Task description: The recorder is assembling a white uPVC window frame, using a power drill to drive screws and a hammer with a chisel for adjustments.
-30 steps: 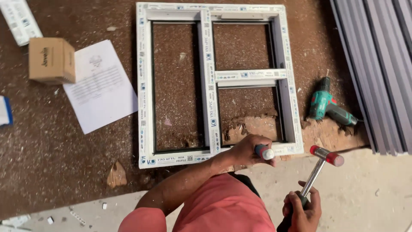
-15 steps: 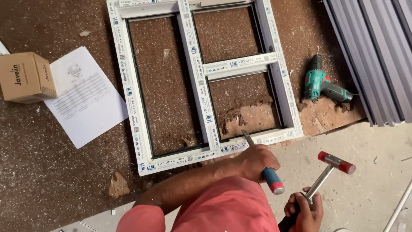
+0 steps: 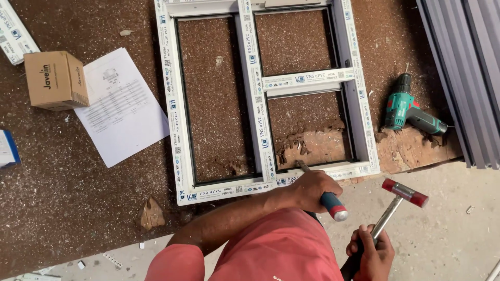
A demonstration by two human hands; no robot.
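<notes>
Cardboard box (image 3: 55, 79) sits at upper left of the frame on the brown chipboard tabletop (image 3: 62, 182), with a printed paper sheet (image 3: 122, 106) just beside it. At centre lies a white window frame (image 3: 260, 99) with a vertical mullion and a short cross bar. My left hand (image 3: 311, 188) is at the frame's lower rail, fingers clenched round a chisel (image 3: 319, 188) with a blue and red handle; its metal tip touches the rail near the mullion joint. Lower right, my right hand (image 3: 371, 252) grips the shaft of a mallet (image 3: 398, 200) with red faces, held raised and apart from the chisel. At right, a green cordless drill (image 3: 411, 110) rests by the frame. I judge the chisel is being set at the joint; next calls for a steady tip and a square tap.
</notes>
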